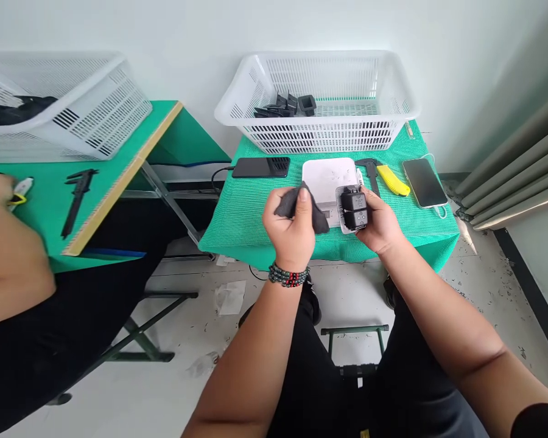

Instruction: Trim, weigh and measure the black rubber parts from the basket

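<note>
Bunched in my left hand [295, 228] is a dark grey cloth [320, 220], with the thumb pressed on top of it. My right hand [379, 222] grips a black plastic part [355, 208] that has a pale, clear-looking rim along its left side. Both hands are above the front of the green-covered table [246, 213], a short distance apart. Behind and partly under them lies a white digital scale [326, 176]. Just beyond my right hand are a black caliper [371, 172] and a yellow-handled cutter [393, 180].
At the back stands a white plastic basket [317, 121] with several black parts [285, 104]. A dark phone [261, 167] lies left, another phone [424, 182] right. A neighbouring table holds a basket [95, 103] and caliper [78, 198], beside another person's arm [13, 249].
</note>
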Motion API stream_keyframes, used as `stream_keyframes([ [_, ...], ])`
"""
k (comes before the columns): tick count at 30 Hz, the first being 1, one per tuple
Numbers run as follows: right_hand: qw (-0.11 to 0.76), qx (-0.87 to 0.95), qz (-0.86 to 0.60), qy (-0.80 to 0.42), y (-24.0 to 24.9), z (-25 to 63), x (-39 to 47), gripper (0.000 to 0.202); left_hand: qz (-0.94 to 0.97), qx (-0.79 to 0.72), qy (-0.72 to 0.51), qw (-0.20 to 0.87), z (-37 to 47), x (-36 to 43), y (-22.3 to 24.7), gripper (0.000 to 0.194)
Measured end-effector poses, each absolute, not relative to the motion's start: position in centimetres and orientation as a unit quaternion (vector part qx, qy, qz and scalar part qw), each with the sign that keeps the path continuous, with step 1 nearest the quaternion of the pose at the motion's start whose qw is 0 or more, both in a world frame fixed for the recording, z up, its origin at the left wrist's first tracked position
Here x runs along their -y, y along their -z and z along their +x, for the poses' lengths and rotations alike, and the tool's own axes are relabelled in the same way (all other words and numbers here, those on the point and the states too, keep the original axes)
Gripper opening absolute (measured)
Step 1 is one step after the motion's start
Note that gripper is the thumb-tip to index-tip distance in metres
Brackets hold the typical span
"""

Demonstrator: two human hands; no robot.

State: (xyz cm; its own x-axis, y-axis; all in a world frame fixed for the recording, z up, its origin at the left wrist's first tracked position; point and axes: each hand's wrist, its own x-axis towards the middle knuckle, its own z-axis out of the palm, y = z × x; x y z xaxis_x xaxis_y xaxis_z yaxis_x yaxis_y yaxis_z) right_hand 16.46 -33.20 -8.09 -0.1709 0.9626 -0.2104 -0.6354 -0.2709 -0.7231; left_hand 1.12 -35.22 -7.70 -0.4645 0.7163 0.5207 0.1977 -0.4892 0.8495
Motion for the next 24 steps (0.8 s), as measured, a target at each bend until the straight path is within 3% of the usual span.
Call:
stream_keyframes([
  [7, 0.511, 0.310, -0.355, -0.719, 8.0, 16.0, 33.9, 0.054, 0.561, -0.426, -0.660, 0.259, 4.2, 38.0, 6.8, 0.044],
  [14, 0.553, 0.484, -0.472, -0.488, 7.9, 15.8, 35.5, 0.060, 0.477, -0.398, -0.686, 0.379, 4.2, 37.9, 7.4, 0.043],
  [18, 0.509, 0.526, -0.422, -0.535, 7.6, 15.6, 36.1, 0.068, 0.468, -0.402, -0.671, 0.410, 4.0, 37.8, 7.1, 0.050],
  [24, 0.445, 0.508, -0.394, -0.623, 8.5, 15.1, 36.0, 0.081, 0.474, -0.432, -0.677, 0.361, 4.0, 37.9, 7.4, 0.047],
])
